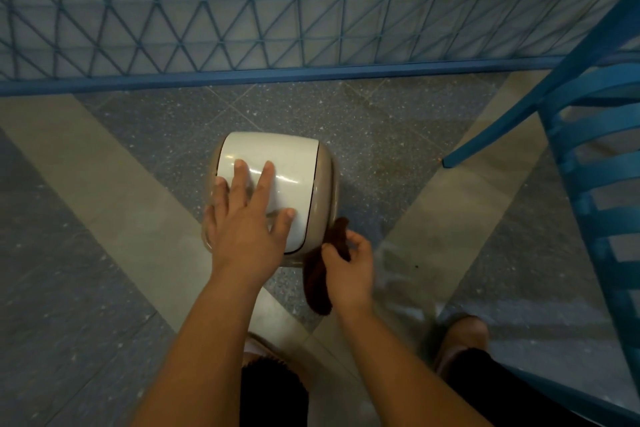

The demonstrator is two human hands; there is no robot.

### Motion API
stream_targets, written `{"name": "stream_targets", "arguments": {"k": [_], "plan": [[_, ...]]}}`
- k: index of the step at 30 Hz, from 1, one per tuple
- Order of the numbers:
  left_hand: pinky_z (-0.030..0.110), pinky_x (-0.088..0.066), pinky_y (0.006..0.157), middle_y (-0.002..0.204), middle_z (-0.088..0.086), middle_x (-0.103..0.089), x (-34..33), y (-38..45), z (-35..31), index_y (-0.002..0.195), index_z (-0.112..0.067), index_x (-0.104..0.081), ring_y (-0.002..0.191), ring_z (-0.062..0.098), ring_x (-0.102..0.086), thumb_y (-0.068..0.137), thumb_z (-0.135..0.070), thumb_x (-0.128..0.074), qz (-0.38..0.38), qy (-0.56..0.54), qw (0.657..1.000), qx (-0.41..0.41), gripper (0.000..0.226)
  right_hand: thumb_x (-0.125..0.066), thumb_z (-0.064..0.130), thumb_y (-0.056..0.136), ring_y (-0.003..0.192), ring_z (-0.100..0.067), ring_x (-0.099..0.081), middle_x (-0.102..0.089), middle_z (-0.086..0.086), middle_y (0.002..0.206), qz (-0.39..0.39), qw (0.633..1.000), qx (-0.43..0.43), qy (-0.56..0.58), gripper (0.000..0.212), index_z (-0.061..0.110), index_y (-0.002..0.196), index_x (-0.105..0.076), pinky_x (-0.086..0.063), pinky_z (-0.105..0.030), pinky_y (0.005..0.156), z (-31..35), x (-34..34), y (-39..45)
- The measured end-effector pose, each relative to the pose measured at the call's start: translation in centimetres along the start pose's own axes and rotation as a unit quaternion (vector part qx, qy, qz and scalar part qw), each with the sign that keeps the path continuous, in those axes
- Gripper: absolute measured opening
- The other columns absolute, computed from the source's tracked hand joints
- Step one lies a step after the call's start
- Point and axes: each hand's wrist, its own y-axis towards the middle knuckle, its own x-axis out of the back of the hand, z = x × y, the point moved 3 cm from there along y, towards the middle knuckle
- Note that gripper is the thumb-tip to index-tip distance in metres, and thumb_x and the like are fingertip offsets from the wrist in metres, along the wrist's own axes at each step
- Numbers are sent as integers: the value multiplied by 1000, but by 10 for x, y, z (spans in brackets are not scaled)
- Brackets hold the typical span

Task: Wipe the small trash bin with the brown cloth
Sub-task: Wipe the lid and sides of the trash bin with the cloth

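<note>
Speckled grey floor with pale bands, blue lattice railing behind the small trash bin. Left hand lies spread flat on the bin's white lid, fingers straight, steadying it. At the bin's near right corner, right hand pinches the bunched brown cloth, cloth touching the bin's side. Risks: the lid may swing under the pressing palm; the light bin could skid toward the blue chair further right; the bunched cloth wipes little.
</note>
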Motion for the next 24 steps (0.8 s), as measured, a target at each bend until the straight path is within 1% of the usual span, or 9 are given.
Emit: {"name": "stream_targets", "arguments": {"k": [3,6,7,10,13,16,18,21,24], "plan": [[50,-2,116,160,-9,1,6,-11,-6,147,-47,-5,146,21,1,93,-53,-36,6,18,1000,-12,63,-65,12,79,96,-20,-59,-61,-4,108,2,999,12,-41,30,25,102,-51,-47,-32,85,23,13,20],[48,-11,113,155,-8,-21,19,-14,-10,148,-43,-11,142,19,-17,93,-45,-41,-44,-17,999,-24,62,-62,10,81,91,-22,-58,-62,-6,105,36,993,12,-110,24,18,102,-55,-45,-32,80,54,37,49],[48,-14,113,154,-6,-25,23,-12,-8,148,-41,-13,141,20,-21,94,-41,-43,-64,-39,997,-18,62,-62,10,82,90,-22,-59,-64,-7,107,50,991,10,-127,22,18,102,-58,-46,-32,80,63,43,59],[50,-21,114,157,0,-19,25,0,-1,148,-34,-21,143,23,-20,94,-32,-49,-78,-150,986,-12,61,-64,12,83,93,-18,-60,-65,-5,112,44,984,47,-167,29,19,111,-62,-44,-27,81,82,57,79],[43,-16,118,160,-6,-6,15,2,0,148,-33,-22,147,16,-6,88,-33,-61,-4,-219,975,-23,71,-62,16,87,98,-12,-57,-64,-1,118,-1,967,138,-213,35,23,121,-60,-42,-23,87,87,60,80],[42,-13,119,159,-10,-8,4,-3,5,150,-34,-9,146,15,-8,69,-50,-76,80,-211,974,-6,106,-56,18,91,103,-15,-56,-61,-4,117,-42,945,213,-243,34,23,125,-59,-38,-20,89,73,55,66],[47,-11,119,159,-12,-3,1,-6,9,149,-36,-1,146,15,-6,59,-59,-77,96,-193,976,0,120,-53,14,93,103,-20,-56,-59,-10,114,-63,931,263,-247,33,18,125,-59,-36,-20,89,59,51,53],[50,-13,117,159,-11,-4,0,-4,9,149,-36,0,146,16,-8,60,-60,-76,88,-176,981,-3,119,-52,11,93,98,-16,-55,-56,-8,112,-74,922,290,-245,31,15,123,-60,-35,-17,87,47,51,39],[52,-7,117,159,-11,-5,1,-1,7,149,-38,1,146,15,-10,63,-62,-72,80,-135,988,8,116,-52,10,93,97,-13,-54,-56,-6,110,-48,913,296,-276,30,14,121,-62,-35,-15,87,39,58,26]]}}
